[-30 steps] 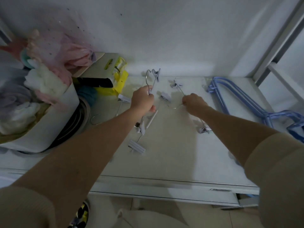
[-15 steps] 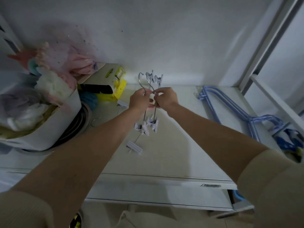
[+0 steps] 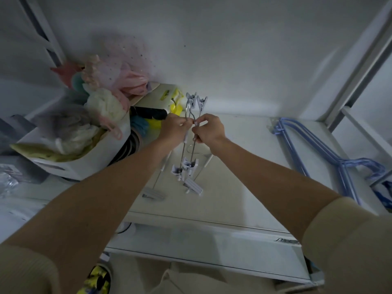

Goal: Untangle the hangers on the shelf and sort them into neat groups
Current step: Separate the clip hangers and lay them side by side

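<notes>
Both hands meet above the middle of the white shelf (image 3: 244, 187). My left hand (image 3: 172, 129) and my right hand (image 3: 209, 130) pinch a bunch of metal clip hangers (image 3: 187, 164) held upright, with pale clips at the top (image 3: 196, 100) and at the bottom. Wire hooks stick out between my fingers. Another clip hanger (image 3: 153, 193) lies flat on the shelf beneath my left forearm, and one more clip (image 3: 194, 187) rests on the shelf below the bunch. A pile of blue hangers (image 3: 318, 153) lies flat at the right side of the shelf.
A white box (image 3: 84, 160) stuffed with cloth and pink tulle stands at the left. Behind it are a pale box with yellow items (image 3: 167, 98) and a dark ribbed round object (image 3: 129, 145). The wall is close behind. A metal frame (image 3: 360, 66) rises at the right.
My hands were apart on the shelf, each on a clip hanger; they came together and lifted the hangers into one upright bunch. The view tilted up and shifted.
</notes>
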`<control>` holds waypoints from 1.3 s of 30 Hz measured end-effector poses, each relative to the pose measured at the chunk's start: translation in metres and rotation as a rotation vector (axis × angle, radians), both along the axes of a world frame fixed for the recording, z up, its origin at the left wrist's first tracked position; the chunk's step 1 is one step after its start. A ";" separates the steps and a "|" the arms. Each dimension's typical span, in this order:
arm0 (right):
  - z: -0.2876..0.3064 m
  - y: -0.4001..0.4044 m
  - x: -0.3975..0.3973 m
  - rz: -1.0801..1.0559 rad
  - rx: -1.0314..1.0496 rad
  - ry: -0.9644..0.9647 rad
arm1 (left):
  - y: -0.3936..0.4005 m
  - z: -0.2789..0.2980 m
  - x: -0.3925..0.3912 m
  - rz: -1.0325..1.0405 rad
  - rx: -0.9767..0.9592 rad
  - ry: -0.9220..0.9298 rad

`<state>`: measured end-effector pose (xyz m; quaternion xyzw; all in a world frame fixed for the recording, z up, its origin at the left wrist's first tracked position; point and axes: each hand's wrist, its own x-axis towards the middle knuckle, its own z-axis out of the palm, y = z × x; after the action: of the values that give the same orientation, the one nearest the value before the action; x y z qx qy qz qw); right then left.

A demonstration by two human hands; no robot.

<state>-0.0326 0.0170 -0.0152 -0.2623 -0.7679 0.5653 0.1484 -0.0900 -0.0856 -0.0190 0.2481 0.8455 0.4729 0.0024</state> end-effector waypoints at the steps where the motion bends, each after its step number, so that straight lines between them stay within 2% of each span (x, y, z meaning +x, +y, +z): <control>1: 0.000 -0.002 -0.001 0.000 -0.007 -0.005 | -0.003 0.002 -0.001 -0.037 0.012 -0.005; 6: -0.001 -0.010 -0.005 0.001 -0.029 -0.033 | -0.007 0.009 -0.007 -0.087 0.109 -0.132; 14: -0.009 -0.013 -0.012 -0.026 -0.046 -0.066 | -0.009 0.023 -0.013 -0.208 0.505 -0.525; 21: -0.014 -0.009 -0.018 -0.009 -0.072 -0.081 | -0.009 0.025 -0.023 -0.221 0.429 -0.535; 25: -0.022 0.012 -0.017 0.052 -0.178 -0.087 | -0.010 0.024 -0.031 -0.203 0.419 -0.557; 26: -0.027 0.020 -0.017 0.010 -0.113 -0.112 | -0.010 0.022 -0.034 -0.191 0.420 -0.563; 28: -0.041 0.035 -0.016 -0.029 0.253 -0.266 | -0.012 0.019 -0.041 -0.171 0.410 -0.581; 30: -0.057 0.036 -0.010 0.091 0.525 -0.484 | -0.014 0.016 -0.045 -0.169 0.375 -0.589; 33: -0.075 0.024 -0.003 0.250 0.624 -0.629 | -0.017 0.012 -0.049 -0.172 0.319 -0.580; 39: -0.076 0.026 -0.006 0.158 0.676 -0.586 | -0.019 0.016 -0.053 -0.121 0.319 -0.557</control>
<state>-0.0388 0.0433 -0.0909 -0.2887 -0.9366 0.1941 -0.0416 -0.1430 -0.1044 -0.0030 0.1562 0.7113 0.6480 0.2230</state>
